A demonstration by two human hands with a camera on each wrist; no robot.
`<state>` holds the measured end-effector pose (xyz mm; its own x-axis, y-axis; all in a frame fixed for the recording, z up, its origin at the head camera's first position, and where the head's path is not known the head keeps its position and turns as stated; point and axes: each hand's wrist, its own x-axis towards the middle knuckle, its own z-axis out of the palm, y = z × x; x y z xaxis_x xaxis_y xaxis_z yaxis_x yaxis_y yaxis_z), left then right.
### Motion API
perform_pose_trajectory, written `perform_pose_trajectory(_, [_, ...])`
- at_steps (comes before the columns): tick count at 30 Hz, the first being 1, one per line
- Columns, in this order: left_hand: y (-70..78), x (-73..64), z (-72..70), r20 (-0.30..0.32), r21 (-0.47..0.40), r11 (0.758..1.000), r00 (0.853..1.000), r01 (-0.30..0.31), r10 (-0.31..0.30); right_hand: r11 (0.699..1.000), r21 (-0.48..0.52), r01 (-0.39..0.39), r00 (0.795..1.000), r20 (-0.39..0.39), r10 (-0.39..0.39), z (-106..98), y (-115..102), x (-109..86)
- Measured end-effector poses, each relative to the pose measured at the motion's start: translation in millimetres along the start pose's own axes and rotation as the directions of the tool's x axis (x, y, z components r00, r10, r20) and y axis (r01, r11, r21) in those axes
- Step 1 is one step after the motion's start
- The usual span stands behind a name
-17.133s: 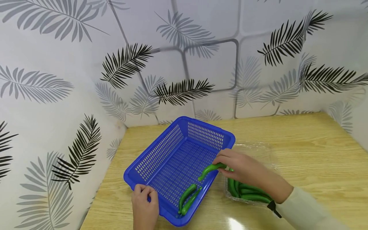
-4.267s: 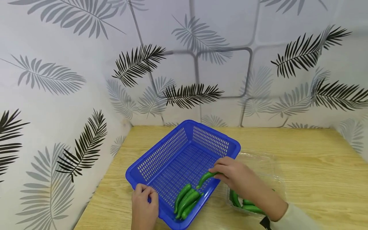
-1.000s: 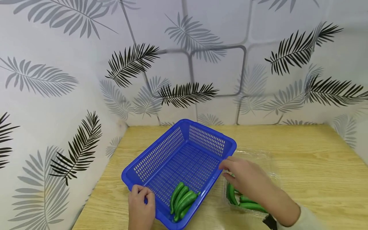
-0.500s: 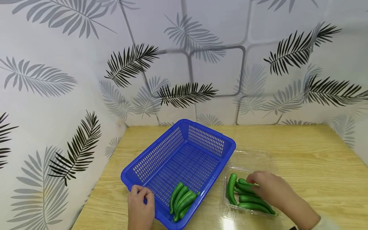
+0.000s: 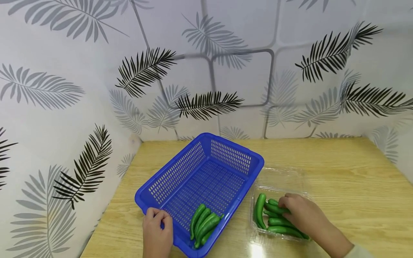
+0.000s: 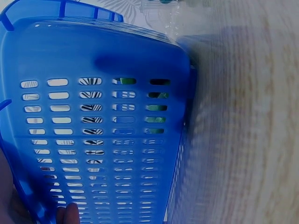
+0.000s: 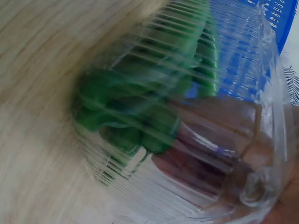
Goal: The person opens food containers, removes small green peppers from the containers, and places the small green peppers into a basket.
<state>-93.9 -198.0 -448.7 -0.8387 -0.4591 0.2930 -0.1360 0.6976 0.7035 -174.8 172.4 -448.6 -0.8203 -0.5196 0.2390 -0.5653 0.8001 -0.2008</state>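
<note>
On the wooden table stands a blue plastic basket [image 5: 206, 172] with slotted sides, turned at an angle. My left hand [image 5: 158, 229] grips its near-left rim, and in the left wrist view fingertips [image 6: 71, 213] show against the slotted wall. Several long green chili peppers [image 5: 206, 224] lie together in the basket's near corner. To the right is a clear plastic box [image 5: 253, 215] holding more green chili peppers [image 5: 260, 211]. My right hand [image 5: 301, 211] reaches into this box and pinches the end of a green chili pepper [image 5: 274, 208]; its fingertips are partly hidden. The right wrist view looks through the box wall.
The box's transparent lid [image 5: 280, 177] lies folded back behind it, close to the basket's right side. A pale wall covering [image 5: 226, 71] with leaf prints rises behind and to the left of the wooden table [image 5: 348, 186].
Over the earlier frames the peppers in the basket became more and those in the box fewer. My right hand went from the basket's rim back into the box. The left hand kept its grip.
</note>
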Motion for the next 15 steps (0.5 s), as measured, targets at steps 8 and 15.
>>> perform_pose_trajectory(8, [1.3, 0.1, -1.6, 0.007, -0.012, 1.0, 1.0, -0.015, 0.015, 0.999, -0.007, -0.046, 0.999, 0.014, 0.046, -1.8, -1.3, -0.6])
perform_pose_trajectory(15, [0.7, 0.2, -1.5, -0.014, -0.004, 1.0, 1.0, -0.018, 0.018, 0.992, 0.025, -0.123, 0.99, 0.077, 0.121, -27.2, -5.7, -2.7])
